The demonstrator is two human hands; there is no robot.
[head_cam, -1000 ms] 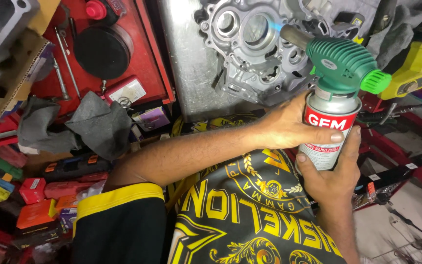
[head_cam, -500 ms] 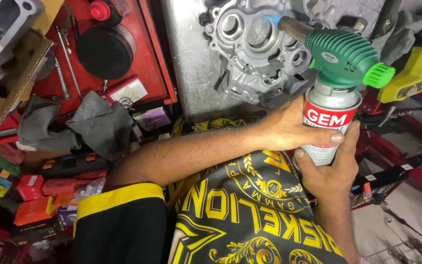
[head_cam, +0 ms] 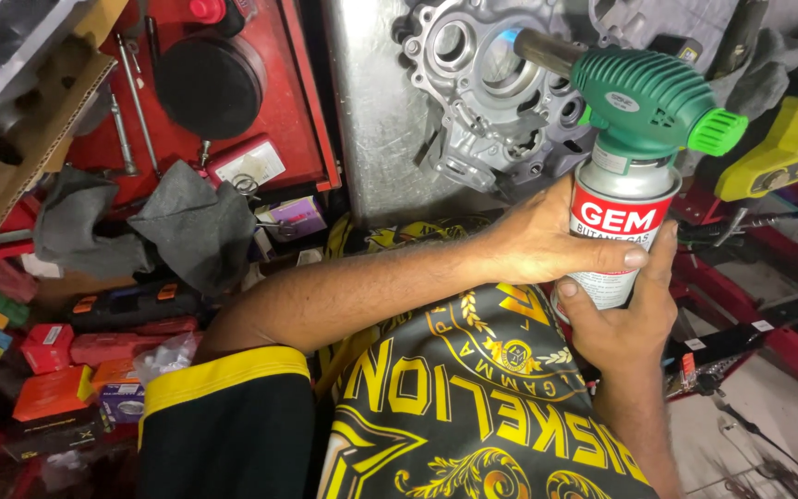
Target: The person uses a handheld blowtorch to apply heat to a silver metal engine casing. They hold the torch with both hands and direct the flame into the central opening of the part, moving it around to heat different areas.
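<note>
Two hands: I see both clasped round one gas canister (head_cam: 622, 226).
Canister: upright, right of centre, red and white, with a green torch head (head_cam: 644, 97) on top.
Left hand (head_cam: 547, 242): grip closed across the canister front.
Right hand (head_cam: 622, 314): grip closed from below.
Nozzle (head_cam: 547, 51): pointed at a grey metal engine casing (head_cam: 487, 102).
Casing: on a steel surface (head_cam: 371, 111).
Outward: grey rag (head_cam: 191, 226) beside red tray (head_cam: 293, 102).

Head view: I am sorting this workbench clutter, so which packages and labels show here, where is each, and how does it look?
Gas can label: red and white band, between left hand and right hand.
White card: rectangular, on the red tray.
Small purple box: below that tray.
Red boxes: lower left.
Orange box: below them.
</note>
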